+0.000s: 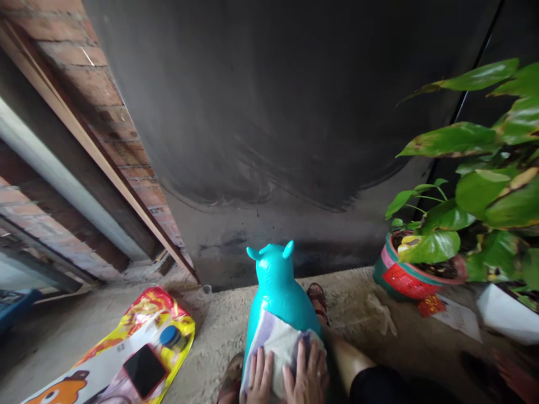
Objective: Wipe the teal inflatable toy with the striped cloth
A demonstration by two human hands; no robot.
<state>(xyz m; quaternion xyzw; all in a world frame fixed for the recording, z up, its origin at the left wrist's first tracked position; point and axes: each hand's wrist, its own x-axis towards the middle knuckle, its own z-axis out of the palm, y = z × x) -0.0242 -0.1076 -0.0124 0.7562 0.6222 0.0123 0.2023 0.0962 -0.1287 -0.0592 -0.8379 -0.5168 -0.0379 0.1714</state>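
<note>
A turquoise inflatable animal toy (278,286) with two small ears stands on the concrete floor between my legs. A pale cloth (275,342) is draped over its back. My left hand (260,377) lies flat on the cloth's left side, fingers spread. My right hand (309,379) presses flat on the cloth's right side. Both hands rest on the cloth and the toy beneath it. My sandalled feet (318,300) sit either side of the toy.
A yellow and red printed bag (143,322) lies at the lower left, with a dark phone (144,370) and a blue cap (170,335) on it. A potted leafy plant (415,275) stands right. A dark wall fills the background, brick wall left.
</note>
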